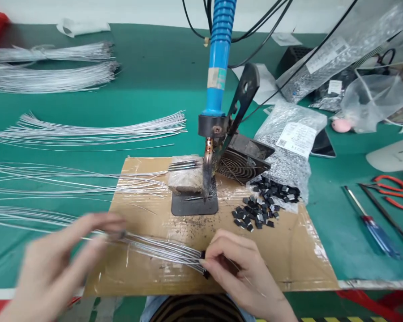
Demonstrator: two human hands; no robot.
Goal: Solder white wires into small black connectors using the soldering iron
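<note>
A bundle of thin grey-white wires [164, 250] with small black connectors [206, 273] at its right end lies low over the cardboard. At that end, the thumb and forefinger of my right hand [237, 268] are pinched on a black connector. A fine strand [246, 279] trails across that palm. My left hand [67, 255], smeared by motion, is at the bundle's left part; its grip is unclear. Beyond the hands, a blue-handled soldering iron [218, 85] stands tip-down in a clamp above a dark plate [195, 208].
Loose black connectors [257, 212] are heaped right of the iron, by a plastic bag [289, 129] and a small fan [243, 163]. More wires [97, 129] lie at left on the green mat. A screwdriver [372, 226] and orange-handled scissors [389, 188] rest far right.
</note>
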